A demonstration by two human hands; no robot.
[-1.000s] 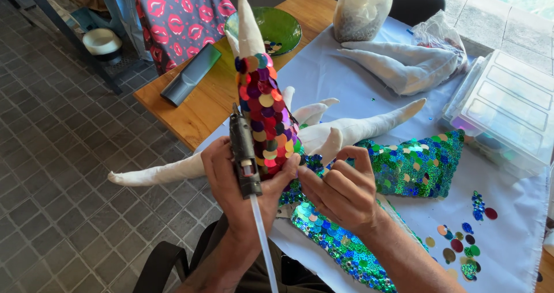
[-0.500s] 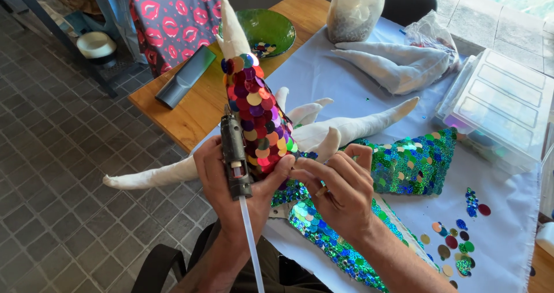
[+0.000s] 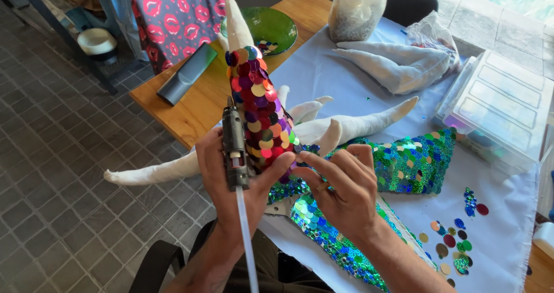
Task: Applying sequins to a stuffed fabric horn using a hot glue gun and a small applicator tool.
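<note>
Cone (image 3: 254,105) sits a bit lower and closer than a second ago, tilted upright over the table edge (image 3: 190,105). Left hand (image 3: 231,180) stays clamped round the glue gun (image 3: 235,148), thumb against the cone's base. Right hand (image 3: 340,186) has crept in, fingertips pinched on a sequin (image 3: 304,150) at the cone's lower edge; looks like sticking is under way. Loose sequins (image 3: 453,241) lie right, well apart.
</note>
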